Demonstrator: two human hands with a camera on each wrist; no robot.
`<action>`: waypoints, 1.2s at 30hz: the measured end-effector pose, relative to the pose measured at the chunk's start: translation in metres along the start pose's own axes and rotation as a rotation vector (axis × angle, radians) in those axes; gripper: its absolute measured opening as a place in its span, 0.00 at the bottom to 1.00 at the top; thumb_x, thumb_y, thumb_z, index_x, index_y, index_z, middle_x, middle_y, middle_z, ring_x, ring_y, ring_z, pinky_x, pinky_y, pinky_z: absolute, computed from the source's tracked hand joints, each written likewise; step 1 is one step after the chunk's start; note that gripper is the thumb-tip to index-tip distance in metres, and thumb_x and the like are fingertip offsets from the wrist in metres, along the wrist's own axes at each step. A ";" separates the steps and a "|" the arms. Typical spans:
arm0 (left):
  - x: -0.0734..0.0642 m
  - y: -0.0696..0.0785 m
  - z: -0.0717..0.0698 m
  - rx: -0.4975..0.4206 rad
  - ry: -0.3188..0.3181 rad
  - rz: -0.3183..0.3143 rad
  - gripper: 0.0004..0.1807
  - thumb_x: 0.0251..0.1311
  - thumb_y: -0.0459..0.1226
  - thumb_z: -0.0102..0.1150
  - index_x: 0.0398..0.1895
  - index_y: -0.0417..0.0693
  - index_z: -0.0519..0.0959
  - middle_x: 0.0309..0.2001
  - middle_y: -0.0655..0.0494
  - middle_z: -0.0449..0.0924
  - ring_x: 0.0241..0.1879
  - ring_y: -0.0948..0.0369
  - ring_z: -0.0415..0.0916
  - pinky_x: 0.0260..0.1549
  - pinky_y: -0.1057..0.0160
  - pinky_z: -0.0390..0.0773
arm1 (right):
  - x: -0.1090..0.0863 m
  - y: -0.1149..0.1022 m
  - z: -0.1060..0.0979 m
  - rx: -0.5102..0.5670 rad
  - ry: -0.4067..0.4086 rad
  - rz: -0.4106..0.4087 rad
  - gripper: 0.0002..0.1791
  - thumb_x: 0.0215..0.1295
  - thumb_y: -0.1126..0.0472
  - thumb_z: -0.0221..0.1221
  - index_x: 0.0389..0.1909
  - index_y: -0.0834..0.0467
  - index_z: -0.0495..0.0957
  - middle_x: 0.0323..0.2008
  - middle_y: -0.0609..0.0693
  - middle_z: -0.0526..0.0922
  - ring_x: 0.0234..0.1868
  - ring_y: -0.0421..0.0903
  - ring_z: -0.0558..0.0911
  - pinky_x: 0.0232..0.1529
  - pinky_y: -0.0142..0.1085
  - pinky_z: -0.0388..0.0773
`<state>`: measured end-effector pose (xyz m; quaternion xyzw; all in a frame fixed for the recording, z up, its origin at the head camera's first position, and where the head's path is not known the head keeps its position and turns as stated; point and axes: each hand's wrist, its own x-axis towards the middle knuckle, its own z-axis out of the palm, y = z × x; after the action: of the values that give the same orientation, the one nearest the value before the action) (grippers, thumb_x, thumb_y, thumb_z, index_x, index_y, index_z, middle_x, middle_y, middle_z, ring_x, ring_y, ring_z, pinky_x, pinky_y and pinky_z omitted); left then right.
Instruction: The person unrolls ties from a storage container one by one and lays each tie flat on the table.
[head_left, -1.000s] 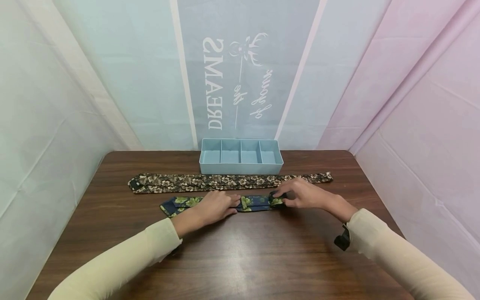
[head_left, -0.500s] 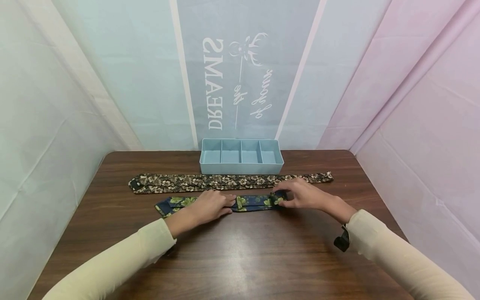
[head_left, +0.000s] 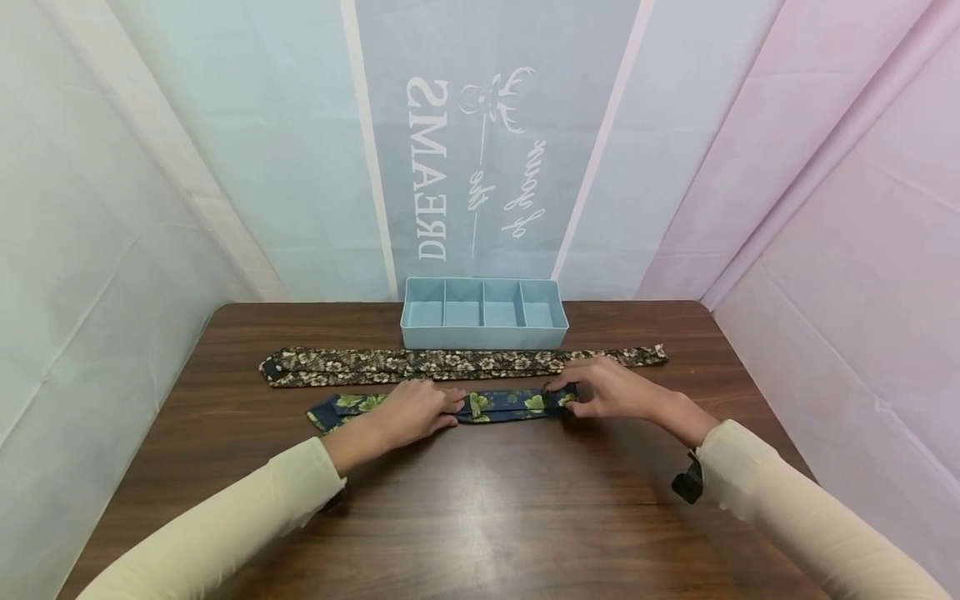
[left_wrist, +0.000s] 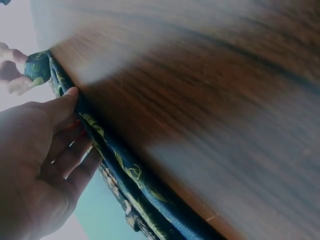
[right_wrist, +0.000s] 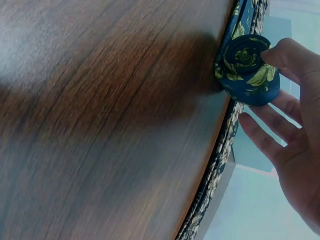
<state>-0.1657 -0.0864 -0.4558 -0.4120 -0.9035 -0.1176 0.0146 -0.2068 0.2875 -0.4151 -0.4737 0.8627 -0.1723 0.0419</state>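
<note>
A navy necktie with green flowers lies across the table, its pointed wide end at the left and its right end wound into a roll. My left hand holds the flat part, thumb at the near edge and fingers across to the far side in the left wrist view. My right hand grips the roll between thumb and fingers. In the right wrist view the roll stands on edge with its spiral showing. Behind lies a dark necktie with cream flowers, stretched out flat and partly covered by the right hand.
A light blue box with several compartments stands behind the ties at the table's back edge. The brown wooden table meets pale fabric hangings on the left, back and right. A black strap shows at the right wrist.
My left hand and the navy tie's wide end have slid left. My right hand has shifted slightly right with the roll, and more flat tie shows between the hands.
</note>
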 end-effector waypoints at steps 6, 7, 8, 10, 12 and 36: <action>-0.006 -0.003 -0.001 0.003 0.015 0.009 0.19 0.71 0.43 0.68 0.60 0.44 0.86 0.60 0.48 0.86 0.43 0.49 0.91 0.38 0.54 0.90 | -0.003 0.003 0.000 0.007 -0.012 0.030 0.19 0.59 0.66 0.72 0.53 0.55 0.87 0.51 0.48 0.90 0.47 0.47 0.89 0.46 0.48 0.87; -0.007 -0.004 -0.001 0.001 0.017 0.009 0.18 0.70 0.43 0.68 0.59 0.45 0.87 0.60 0.48 0.85 0.44 0.49 0.91 0.39 0.54 0.90 | -0.003 0.004 0.000 0.011 -0.009 0.027 0.19 0.58 0.66 0.72 0.52 0.55 0.86 0.50 0.49 0.90 0.47 0.47 0.89 0.46 0.48 0.87; -0.008 -0.005 -0.001 -0.002 0.021 0.010 0.18 0.70 0.43 0.69 0.58 0.45 0.87 0.60 0.48 0.85 0.45 0.49 0.91 0.40 0.54 0.90 | -0.004 0.006 0.000 0.011 -0.003 0.024 0.20 0.58 0.67 0.72 0.52 0.56 0.86 0.50 0.49 0.90 0.47 0.48 0.89 0.46 0.48 0.87; -0.008 -0.006 -0.001 -0.007 0.015 0.003 0.18 0.70 0.43 0.69 0.58 0.45 0.87 0.61 0.48 0.85 0.45 0.49 0.91 0.40 0.54 0.90 | -0.005 0.008 0.000 0.007 0.013 0.014 0.21 0.56 0.68 0.72 0.52 0.56 0.85 0.49 0.49 0.90 0.48 0.49 0.89 0.47 0.49 0.88; -0.007 -0.007 -0.002 -0.014 0.005 -0.011 0.18 0.70 0.43 0.69 0.58 0.45 0.87 0.60 0.49 0.85 0.45 0.49 0.91 0.39 0.54 0.90 | -0.008 0.010 0.000 0.007 0.033 -0.001 0.22 0.54 0.68 0.72 0.52 0.59 0.85 0.48 0.49 0.90 0.49 0.51 0.89 0.48 0.50 0.88; 0.044 0.026 0.004 -0.020 0.055 -0.034 0.23 0.71 0.48 0.68 0.63 0.47 0.85 0.66 0.50 0.82 0.58 0.49 0.86 0.53 0.51 0.87 | 0.001 0.009 -0.002 0.084 0.024 0.064 0.08 0.68 0.55 0.73 0.42 0.53 0.87 0.41 0.42 0.89 0.40 0.38 0.88 0.41 0.44 0.89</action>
<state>-0.1748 -0.0365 -0.4494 -0.3935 -0.9083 -0.1379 0.0334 -0.2155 0.2915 -0.4161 -0.4416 0.8698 -0.2126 0.0568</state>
